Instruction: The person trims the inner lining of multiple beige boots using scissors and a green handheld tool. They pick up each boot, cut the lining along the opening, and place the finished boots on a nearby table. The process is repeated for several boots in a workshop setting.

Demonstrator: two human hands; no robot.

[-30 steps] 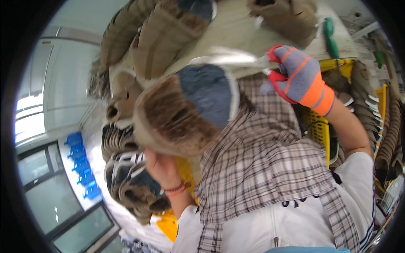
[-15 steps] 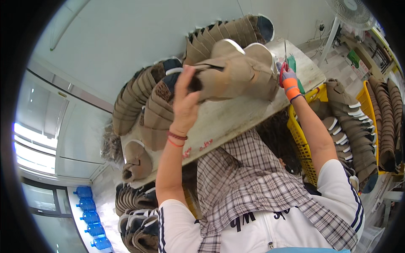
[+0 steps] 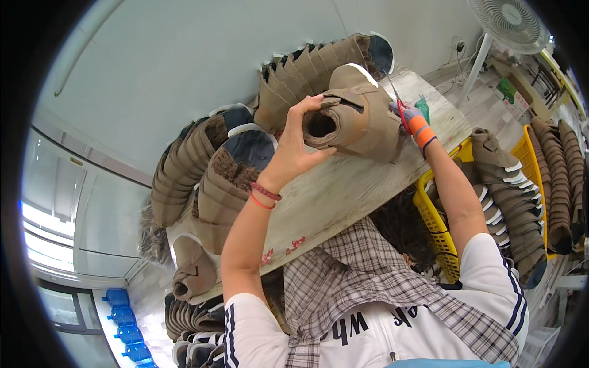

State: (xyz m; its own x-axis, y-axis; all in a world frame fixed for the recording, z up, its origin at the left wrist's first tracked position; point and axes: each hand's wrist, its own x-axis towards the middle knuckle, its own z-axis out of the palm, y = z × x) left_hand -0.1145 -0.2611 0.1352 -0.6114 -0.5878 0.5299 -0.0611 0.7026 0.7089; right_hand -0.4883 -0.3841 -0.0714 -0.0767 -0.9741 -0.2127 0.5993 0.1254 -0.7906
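Above the desk, the left hand grips a tan boot while the gloved right hand clamps red-handled scissors, trimming; steady snipping likely follows.

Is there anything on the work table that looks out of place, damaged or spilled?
Nothing stands out. The left hand holds a tan boot above the wooden table; the gloved right hand holds scissors at it. Other boots lie in rows.

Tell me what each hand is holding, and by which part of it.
The left hand holds a tan boot by the rim of its opening. The right hand, in a glove, holds red-handled scissors by the handles, against the boot.
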